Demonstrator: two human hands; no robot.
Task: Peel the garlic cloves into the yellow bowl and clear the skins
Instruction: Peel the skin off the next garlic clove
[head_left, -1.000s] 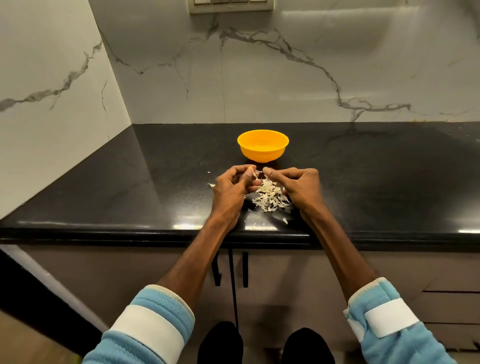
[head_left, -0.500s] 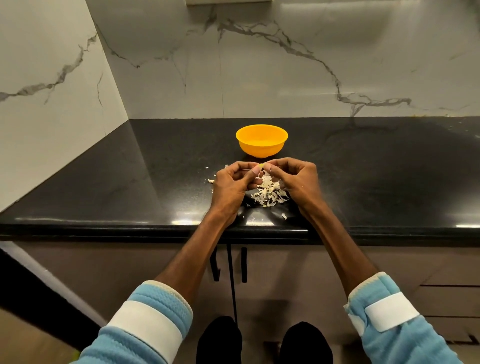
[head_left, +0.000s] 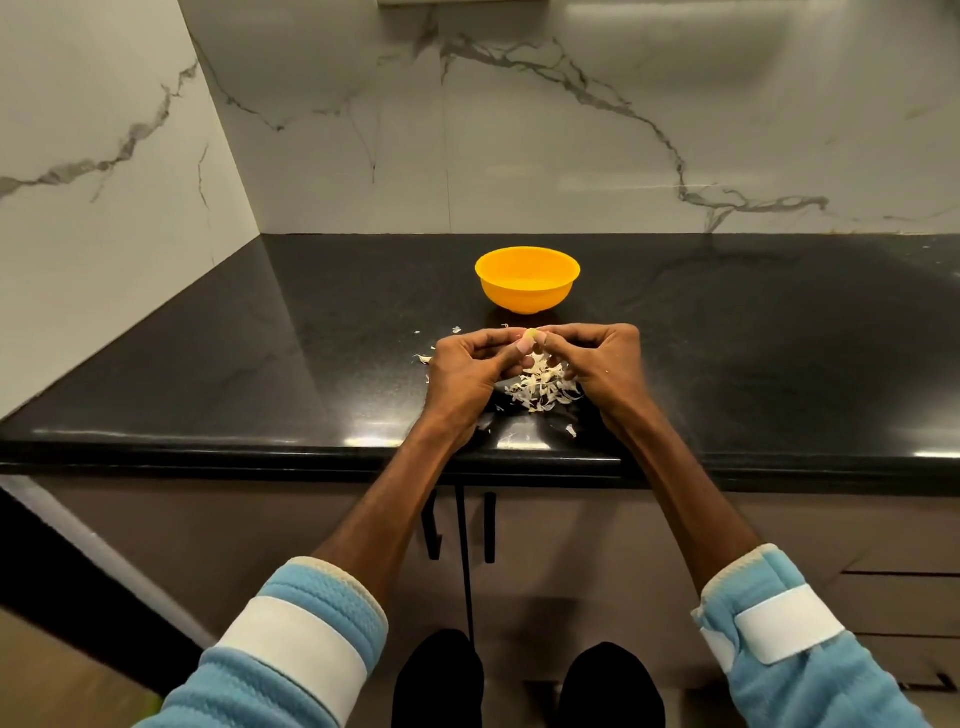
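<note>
The fingertips have come together! A second ago the two hands sat a little apart over the heap. Now the left hand (head_left: 467, 376) and right hand (head_left: 605, 364) meet, both pinching one garlic clove (head_left: 531, 338) at thumb and forefinger tips, the other fingers curled. The clove shows pale and yellowish, so I'd judge its skin is nearly or wholly off and it's about ready for the drop.

The yellow bowl (head_left: 527, 299) hasn't budged. It stands just beyond the fingertips, not touching them.

Count it up: two hands, one clove in play, one bowl. There's one main heap of skins (head_left: 543, 389) lying beneath and between the hands on the black surface (head_left: 260, 364). Stray flakes (head_left: 423, 358) come to roughly four, outside and beyond the left hand, plus two or three more on the near side by the wrists. Cloves inside the bowl? Can't tell from this angle. The skins aren't cleared yet, so that job remains.
</note>
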